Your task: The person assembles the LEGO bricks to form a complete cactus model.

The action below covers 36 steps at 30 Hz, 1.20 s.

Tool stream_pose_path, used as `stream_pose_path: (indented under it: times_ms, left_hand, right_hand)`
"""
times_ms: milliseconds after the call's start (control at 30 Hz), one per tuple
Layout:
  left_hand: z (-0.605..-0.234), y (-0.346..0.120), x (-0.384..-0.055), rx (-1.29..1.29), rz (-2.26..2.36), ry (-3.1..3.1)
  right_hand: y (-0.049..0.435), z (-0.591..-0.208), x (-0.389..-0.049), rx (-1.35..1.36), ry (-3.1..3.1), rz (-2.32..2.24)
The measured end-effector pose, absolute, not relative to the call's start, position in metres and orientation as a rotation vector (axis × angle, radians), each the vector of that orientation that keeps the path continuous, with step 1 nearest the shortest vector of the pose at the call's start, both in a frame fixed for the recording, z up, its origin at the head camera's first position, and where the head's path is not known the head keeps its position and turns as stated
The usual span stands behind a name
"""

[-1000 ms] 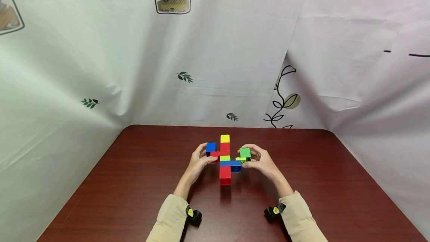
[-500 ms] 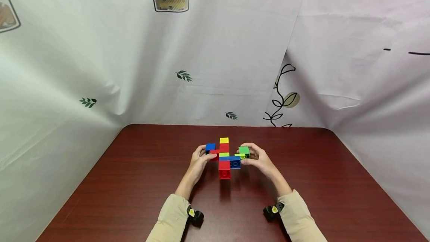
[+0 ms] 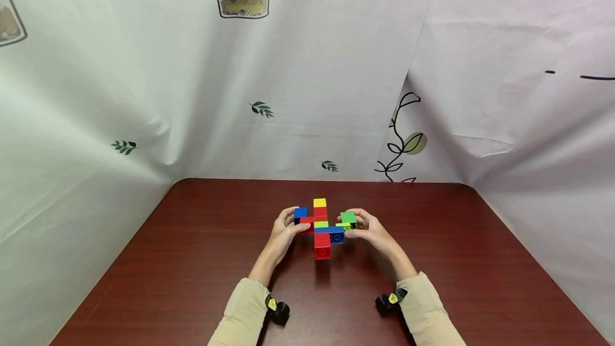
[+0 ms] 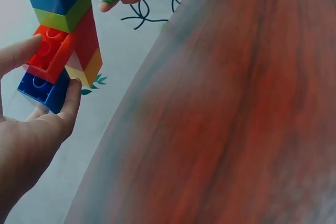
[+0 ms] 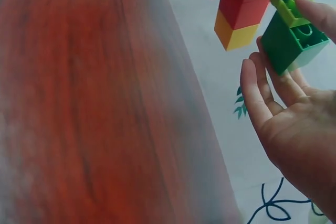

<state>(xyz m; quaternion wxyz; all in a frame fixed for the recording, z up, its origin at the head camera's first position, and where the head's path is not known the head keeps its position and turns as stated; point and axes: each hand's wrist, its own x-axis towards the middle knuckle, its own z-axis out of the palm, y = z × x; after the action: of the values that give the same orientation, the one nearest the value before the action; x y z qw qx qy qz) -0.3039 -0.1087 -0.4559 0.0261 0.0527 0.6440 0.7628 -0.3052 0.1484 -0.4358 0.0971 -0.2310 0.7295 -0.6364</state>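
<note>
Between both hands hangs a model of toy building blocks (image 3: 322, 242), held above the table with its shadow below. A column of red, yellow, lime and blue blocks runs through its middle. My left hand (image 3: 282, 235) grips the left arm, with the thumb on a red block (image 4: 54, 51) and fingers around a blue block (image 4: 44, 90). On the other side, my right hand (image 3: 373, 231) holds the right arm. Its thumb lies at a lime block (image 5: 290, 8), and its fingers support a green block (image 5: 294, 40). Hollow undersides of several blocks face the wrist cameras.
The dark red-brown wooden table (image 3: 202, 260) spreads around and beneath the hands. A white cloth (image 3: 307, 68) printed with plants hangs behind its far edge. Black wrist cameras (image 3: 280, 314) sit at both beige cuffs.
The model has tilted slightly, so the hollow end of the near red block now shows. It rose a little, then lowered slightly. Both hands kept their hold.
</note>
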Motion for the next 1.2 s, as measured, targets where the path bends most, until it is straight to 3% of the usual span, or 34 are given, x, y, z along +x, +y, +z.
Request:
stream_pose_path:
  times_ms: [1200]
  left_hand:
    - [-0.464, -0.106, -0.307, -0.032, 2.177, 2.176]
  right_hand:
    - [0.156, -0.457, -0.313, -0.431, 2.397, -1.706]
